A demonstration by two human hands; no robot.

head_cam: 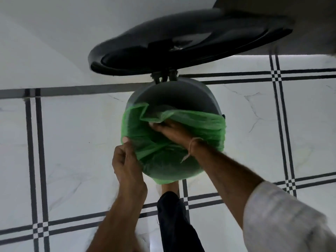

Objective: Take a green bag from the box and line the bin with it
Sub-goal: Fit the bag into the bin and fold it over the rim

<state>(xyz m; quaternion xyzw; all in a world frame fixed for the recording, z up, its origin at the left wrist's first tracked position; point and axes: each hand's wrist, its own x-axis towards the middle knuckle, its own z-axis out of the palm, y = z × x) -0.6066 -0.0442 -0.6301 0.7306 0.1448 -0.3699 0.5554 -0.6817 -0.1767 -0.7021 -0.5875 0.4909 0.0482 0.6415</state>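
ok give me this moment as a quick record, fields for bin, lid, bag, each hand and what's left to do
bin: grey, round, on the tiled floor
lid: black, hinged open at the far side
green bag: inside the bin, folded over the near, left and right rim; far rim bare
left hand: pinching the bag edge at the near-left rim
right hand: inside the bin, fingers gripping a loose bag edge
wrist thread: on the right wrist
left to do: probably pull the loose edge over the far rim
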